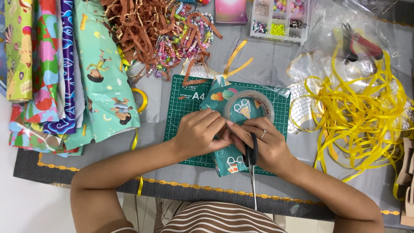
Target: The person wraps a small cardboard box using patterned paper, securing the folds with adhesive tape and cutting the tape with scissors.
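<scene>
Head view: the left hand (199,131) and right hand (261,142) meet fingertip to fingertip, both pinching the near rim of a clear tape roll (249,108) that rests on a teal wrapped parcel (228,129) just beneath them. Black-handled scissors (251,162) hang looped on the right hand's fingers, and the green cutting mat (187,103) lies under both hands.

I saw clear tape roll (249,106) | upright on teal wrapped parcel (224,129) | parcel lay on green cutting mat (181,112) | scissors (252,159) over mat's near edge

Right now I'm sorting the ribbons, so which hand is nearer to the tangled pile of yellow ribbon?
Right. The right hand lies just left of the tangled pile of yellow ribbon, holding black-handled scissors. The left hand is farther left, over the green cutting mat.
</scene>
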